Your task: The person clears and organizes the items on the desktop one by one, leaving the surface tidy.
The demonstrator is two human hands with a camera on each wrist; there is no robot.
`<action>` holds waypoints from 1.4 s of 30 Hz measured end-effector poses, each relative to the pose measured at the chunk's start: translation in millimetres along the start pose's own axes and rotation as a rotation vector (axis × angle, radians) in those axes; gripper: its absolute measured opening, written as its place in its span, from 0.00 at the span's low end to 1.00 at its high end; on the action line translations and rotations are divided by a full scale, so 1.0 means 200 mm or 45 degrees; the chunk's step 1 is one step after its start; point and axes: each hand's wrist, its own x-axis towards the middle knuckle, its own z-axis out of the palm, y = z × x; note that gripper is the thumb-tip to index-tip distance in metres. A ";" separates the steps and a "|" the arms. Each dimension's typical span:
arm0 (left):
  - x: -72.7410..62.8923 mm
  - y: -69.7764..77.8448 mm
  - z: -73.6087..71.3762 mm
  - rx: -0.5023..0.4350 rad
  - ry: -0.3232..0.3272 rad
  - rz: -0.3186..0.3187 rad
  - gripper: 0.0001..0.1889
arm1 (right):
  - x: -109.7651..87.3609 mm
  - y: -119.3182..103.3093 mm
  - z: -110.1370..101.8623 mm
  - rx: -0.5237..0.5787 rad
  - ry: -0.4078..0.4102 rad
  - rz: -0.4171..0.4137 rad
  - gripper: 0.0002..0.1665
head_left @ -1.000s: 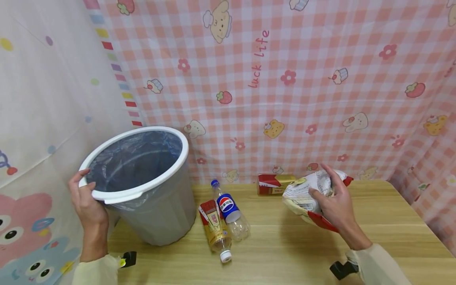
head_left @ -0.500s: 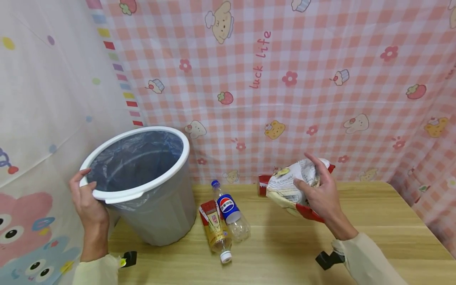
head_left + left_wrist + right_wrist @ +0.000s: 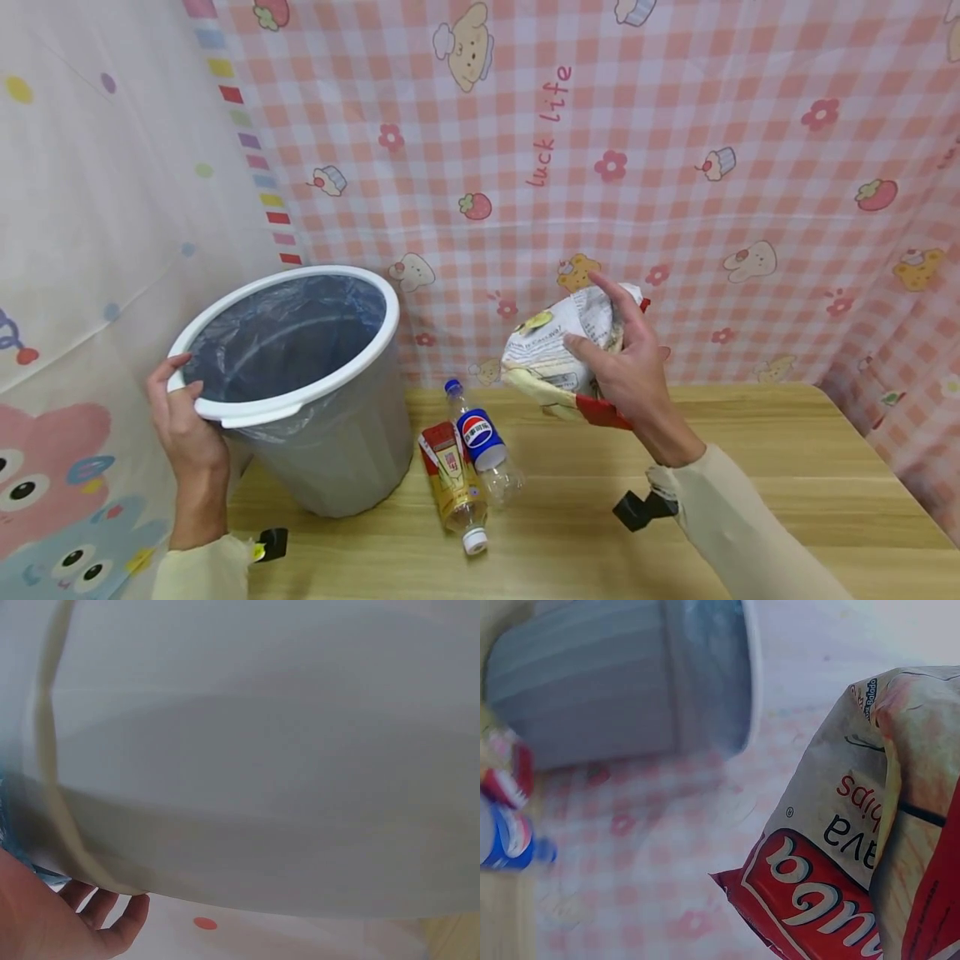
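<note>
My left hand (image 3: 187,429) grips the white rim of a grey trash bin (image 3: 345,454), fingers over the edge; in the left wrist view the fingertips (image 3: 135,911) press against the bin's side. My right hand (image 3: 633,367) holds a crumpled cassava chips bag (image 3: 558,346) above the table, thumb on its near face and index finger stretched along the top. The red and white bag (image 3: 817,892) fills the right of the right wrist view. Between bin and bag lie a Pepsi bottle (image 3: 480,433) with a blue cap and a red-gold drink bottle (image 3: 450,475) with a white cap.
The bin has a dark translucent liner (image 3: 292,342) and stands at the left of the wooden table (image 3: 795,467). A pink checked cloth (image 3: 675,217) hangs behind, and a white patterned cloth (image 3: 112,233) at the left. The red-gold container at the back is hidden by the bag.
My right hand has carried the chips bag leftward and upward, toward the bin, so that it covers the red-gold container at the back. My left hand stays on the rim.
</note>
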 end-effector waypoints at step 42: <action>0.01 -0.01 0.00 -0.031 0.016 0.009 0.19 | 0.33 -0.38 0.96 0.489 -0.426 -0.212 0.36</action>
